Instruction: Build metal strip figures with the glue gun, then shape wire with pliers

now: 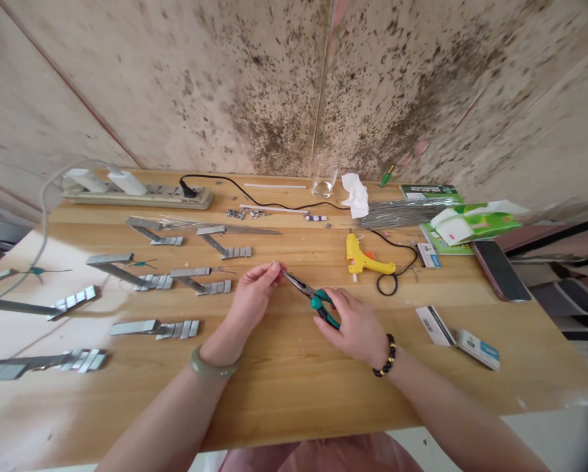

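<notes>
My right hand is wrapped round the teal and black handles of long-nose pliers. The pliers' thin jaws point up and left, their tips touching or nearly touching the fingers of my left hand. Those left fingers are closed in a pinch above the middle of the wooden table. What they pinch is very small and mostly hidden; only a fine tip shows at the fingertips. Left of my hands lie several grey folded strip pieces, the nearest being one bent piece.
A yellow glue gun with a black cord lies right of the pliers. Behind are a drinking glass, crumpled tissue, a bundle of metal wires and a power strip. Small boxes and a phone lie right.
</notes>
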Tool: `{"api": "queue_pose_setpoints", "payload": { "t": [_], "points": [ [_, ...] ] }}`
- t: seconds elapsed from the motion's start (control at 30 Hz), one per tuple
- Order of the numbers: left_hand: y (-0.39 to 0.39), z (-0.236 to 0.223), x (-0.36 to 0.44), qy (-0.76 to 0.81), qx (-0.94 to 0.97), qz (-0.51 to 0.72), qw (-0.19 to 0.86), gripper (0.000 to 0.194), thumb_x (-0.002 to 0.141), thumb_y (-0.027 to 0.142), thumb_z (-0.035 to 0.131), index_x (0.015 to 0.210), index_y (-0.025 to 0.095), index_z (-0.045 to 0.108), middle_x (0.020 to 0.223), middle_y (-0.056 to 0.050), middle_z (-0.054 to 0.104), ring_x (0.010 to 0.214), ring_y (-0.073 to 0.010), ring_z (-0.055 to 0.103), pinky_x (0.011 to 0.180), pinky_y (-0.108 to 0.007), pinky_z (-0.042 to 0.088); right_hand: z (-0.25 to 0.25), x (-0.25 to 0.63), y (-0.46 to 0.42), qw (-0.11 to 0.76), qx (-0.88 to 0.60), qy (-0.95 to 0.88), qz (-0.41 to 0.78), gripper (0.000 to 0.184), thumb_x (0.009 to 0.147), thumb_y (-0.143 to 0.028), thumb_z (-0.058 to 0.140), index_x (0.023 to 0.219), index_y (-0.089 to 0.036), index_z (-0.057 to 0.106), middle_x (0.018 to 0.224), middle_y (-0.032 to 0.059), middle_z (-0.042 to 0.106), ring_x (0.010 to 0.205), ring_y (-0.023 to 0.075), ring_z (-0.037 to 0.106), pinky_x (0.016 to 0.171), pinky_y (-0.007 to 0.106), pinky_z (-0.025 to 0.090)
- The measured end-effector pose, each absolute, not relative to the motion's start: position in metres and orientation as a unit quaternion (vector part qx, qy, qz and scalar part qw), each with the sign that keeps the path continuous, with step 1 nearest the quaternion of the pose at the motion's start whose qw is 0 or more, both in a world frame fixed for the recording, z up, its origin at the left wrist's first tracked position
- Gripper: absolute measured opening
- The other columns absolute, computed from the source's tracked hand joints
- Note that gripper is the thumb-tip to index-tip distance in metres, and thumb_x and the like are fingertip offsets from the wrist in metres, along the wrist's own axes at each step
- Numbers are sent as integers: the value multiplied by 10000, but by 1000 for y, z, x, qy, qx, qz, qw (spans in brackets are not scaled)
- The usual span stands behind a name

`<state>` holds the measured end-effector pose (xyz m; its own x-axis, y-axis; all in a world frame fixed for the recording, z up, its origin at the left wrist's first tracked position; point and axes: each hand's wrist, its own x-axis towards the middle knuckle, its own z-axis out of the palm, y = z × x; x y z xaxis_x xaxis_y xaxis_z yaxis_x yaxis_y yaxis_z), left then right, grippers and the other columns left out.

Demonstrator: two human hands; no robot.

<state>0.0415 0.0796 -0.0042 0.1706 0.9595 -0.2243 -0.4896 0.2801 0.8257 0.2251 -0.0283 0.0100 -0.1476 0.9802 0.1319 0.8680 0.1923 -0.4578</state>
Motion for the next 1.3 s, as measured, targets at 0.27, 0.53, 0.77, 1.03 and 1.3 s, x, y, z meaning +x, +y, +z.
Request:
{"api": "queue_pose_setpoints", "payload": {
  "t": [0.27,0.53,0.77,1.03,1.3],
  "points": [
    [79,-5,40,389,311,502,707,182,579,298,836,691,183,750,710,-23,715,635,-100,593,623,-220,471,12,225,-27,208,-619,-742,152,425,883,-362,514,1244,-148,448,1067,126,610,915,250,613,813,384,499],
    [79,-5,41,384,316,505,706,177,580,301,834,672,180,743,707,-26,713,624,-98,591,636,-229,483,14,226,-28,181,-618,-751,148,428,900,-369,489,1246,-120,453,1012,127,614,879,255,615,783,384,500],
    [79,-7,41,377,318,506,707,177,591,310,828,649,175,730,709,-29,710,629,-98,590,641,-223,493,15,226,-28,181,-614,-754,146,416,906,-360,485,1247,-122,461,1027,133,620,939,269,616,801,394,504],
    [79,-2,42,375,320,513,703,194,583,304,830,670,172,718,697,-13,691,618,-85,582,635,-203,483,17,226,-30,179,-617,-752,147,414,903,-363,495,1245,-129,472,1025,133,628,919,266,625,785,386,507],
    [81,-5,41,374,329,505,705,182,604,293,818,650,165,699,686,-16,693,610,-83,584,640,-211,476,18,225,-30,178,-626,-745,149,399,897,-365,496,1229,-145,477,1014,122,633,927,268,624,778,381,502]
  ]
}}
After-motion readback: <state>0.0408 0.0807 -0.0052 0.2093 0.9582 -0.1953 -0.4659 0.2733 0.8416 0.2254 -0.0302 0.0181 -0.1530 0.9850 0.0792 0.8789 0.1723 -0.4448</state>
